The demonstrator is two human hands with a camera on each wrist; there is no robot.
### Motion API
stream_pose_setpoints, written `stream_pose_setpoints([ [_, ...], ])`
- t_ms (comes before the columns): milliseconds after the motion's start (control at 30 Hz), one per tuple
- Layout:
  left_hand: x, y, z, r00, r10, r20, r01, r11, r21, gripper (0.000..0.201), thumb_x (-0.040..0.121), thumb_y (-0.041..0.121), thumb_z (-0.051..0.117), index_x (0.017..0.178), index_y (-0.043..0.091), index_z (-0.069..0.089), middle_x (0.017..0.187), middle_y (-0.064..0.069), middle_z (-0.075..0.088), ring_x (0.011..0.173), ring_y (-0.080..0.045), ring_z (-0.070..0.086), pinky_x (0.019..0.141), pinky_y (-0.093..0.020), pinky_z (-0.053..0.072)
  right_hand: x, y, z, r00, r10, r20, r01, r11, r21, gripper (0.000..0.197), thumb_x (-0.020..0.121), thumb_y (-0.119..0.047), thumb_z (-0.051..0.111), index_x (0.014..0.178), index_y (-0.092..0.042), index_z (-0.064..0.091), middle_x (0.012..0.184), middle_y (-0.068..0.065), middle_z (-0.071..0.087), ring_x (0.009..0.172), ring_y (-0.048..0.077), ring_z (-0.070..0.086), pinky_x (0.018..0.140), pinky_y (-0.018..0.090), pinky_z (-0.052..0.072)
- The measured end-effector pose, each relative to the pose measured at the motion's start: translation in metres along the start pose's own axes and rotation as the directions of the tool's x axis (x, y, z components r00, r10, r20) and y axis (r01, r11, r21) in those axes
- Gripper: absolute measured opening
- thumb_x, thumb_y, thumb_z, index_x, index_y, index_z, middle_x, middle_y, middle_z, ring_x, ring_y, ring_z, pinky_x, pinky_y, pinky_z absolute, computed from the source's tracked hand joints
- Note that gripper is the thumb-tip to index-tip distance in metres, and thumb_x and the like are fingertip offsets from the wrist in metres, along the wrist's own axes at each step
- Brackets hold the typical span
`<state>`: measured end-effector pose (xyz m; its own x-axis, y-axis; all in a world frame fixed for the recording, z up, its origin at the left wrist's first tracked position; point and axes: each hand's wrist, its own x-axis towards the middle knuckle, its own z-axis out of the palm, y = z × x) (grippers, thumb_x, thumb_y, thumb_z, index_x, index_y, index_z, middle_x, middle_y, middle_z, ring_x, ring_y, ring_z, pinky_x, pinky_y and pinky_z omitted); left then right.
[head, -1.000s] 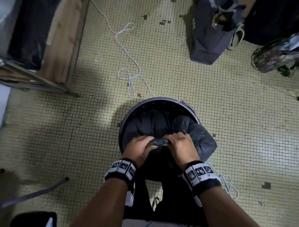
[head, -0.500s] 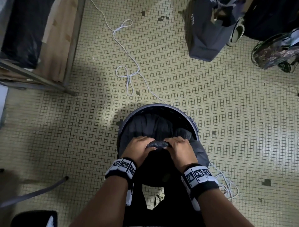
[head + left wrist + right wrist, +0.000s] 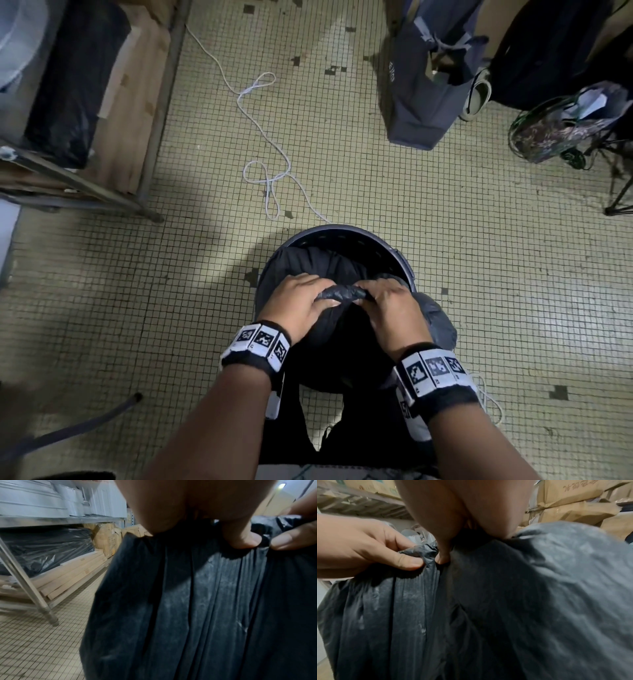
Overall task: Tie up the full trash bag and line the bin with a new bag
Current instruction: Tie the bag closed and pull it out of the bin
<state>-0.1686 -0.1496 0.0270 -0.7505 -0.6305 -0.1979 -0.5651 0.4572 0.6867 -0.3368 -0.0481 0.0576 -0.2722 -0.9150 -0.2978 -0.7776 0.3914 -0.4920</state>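
Observation:
A full black trash bag [image 3: 342,329] bulges out of a round dark bin [image 3: 346,236] on the tiled floor. Its top is gathered into a twisted neck [image 3: 344,293] between my two hands. My left hand [image 3: 301,301] pinches the neck from the left, thumb against the plastic. My right hand [image 3: 390,305] pinches it from the right. The left wrist view has the bag [image 3: 197,601] hanging in pleats under my left hand [image 3: 243,539]. In the right wrist view my right hand [image 3: 443,555] and my left hand [image 3: 373,550] grip the crumpled neck [image 3: 423,551] of the bag [image 3: 488,615].
A white cord [image 3: 263,137] loops across the floor behind the bin. A metal shelf rack [image 3: 85,185] with wood planks stands at the left. A grey tote bag [image 3: 421,85] and a patterned bag [image 3: 565,126] sit at the back right. Cardboard boxes [image 3: 573,504] are stacked nearby.
Both hands keep hold of the bag's neck. My hands, the bag and the bin sit lower in the head view.

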Motion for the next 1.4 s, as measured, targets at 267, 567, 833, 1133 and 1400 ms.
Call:
stream_pose_setpoints([
  [267,-0.003,0.021,-0.037,0.997,0.07,0.016,-0.07,0.997,0.009,0.026,0.097,0.037,0.062,0.114,0.019,0.068,0.102,0.002,0.068,0.101,-0.019,0.059,0.092,-0.034,0.043,-0.013,-0.028,-0.033,0.995,-0.029,-0.095,0.027,0.999,-0.025,0.023,0.095,-0.018,0.062,0.115,-0.012,0.07,0.099,0.006,0.071,0.093,0.029,0.062,0.086,0.045,0.047],
  [567,-0.023,0.069,-0.096,0.98,0.162,-0.116,-0.168,0.985,-0.048,0.033,0.095,0.045,0.059,0.114,0.02,0.07,0.101,0.006,0.069,0.094,-0.016,0.061,0.086,-0.038,0.051,-0.041,-0.074,-0.098,0.962,-0.123,-0.242,0.125,0.992,-0.006,0.021,0.095,-0.019,0.062,0.113,-0.013,0.07,0.1,0.003,0.072,0.094,0.027,0.062,0.087,0.044,0.048],
  [833,-0.064,0.125,-0.154,0.932,0.179,-0.313,-0.212,0.974,-0.074,0.026,0.093,0.04,0.066,0.106,0.019,0.072,0.09,0.005,0.068,0.087,-0.02,0.062,0.081,-0.045,0.051,-0.077,-0.125,-0.162,0.891,-0.272,-0.364,0.283,0.959,-0.023,0.02,0.091,-0.013,0.066,0.11,-0.011,0.072,0.103,0.006,0.072,0.099,0.026,0.061,0.091,0.041,0.046],
  [1133,-0.124,0.169,-0.238,0.818,0.229,-0.528,-0.276,0.961,-0.011,0.025,0.091,0.032,0.067,0.105,0.014,0.075,0.091,0.002,0.073,0.088,-0.019,0.067,0.08,-0.045,0.052,-0.099,-0.204,-0.213,0.769,-0.449,-0.455,0.449,0.886,-0.116,0.019,0.092,-0.016,0.065,0.11,-0.012,0.071,0.104,0.008,0.072,0.104,0.033,0.062,0.09,0.044,0.047],
  [1400,-0.164,0.155,-0.313,0.746,0.255,-0.615,-0.28,0.958,0.057,0.019,0.091,0.026,0.07,0.104,0.014,0.076,0.088,0.001,0.074,0.085,-0.016,0.067,0.079,-0.041,0.051,-0.095,-0.289,-0.221,0.7,-0.524,-0.485,0.538,0.834,-0.124,0.024,0.092,-0.015,0.064,0.114,-0.01,0.07,0.109,0.008,0.072,0.107,0.029,0.062,0.093,0.038,0.046],
])
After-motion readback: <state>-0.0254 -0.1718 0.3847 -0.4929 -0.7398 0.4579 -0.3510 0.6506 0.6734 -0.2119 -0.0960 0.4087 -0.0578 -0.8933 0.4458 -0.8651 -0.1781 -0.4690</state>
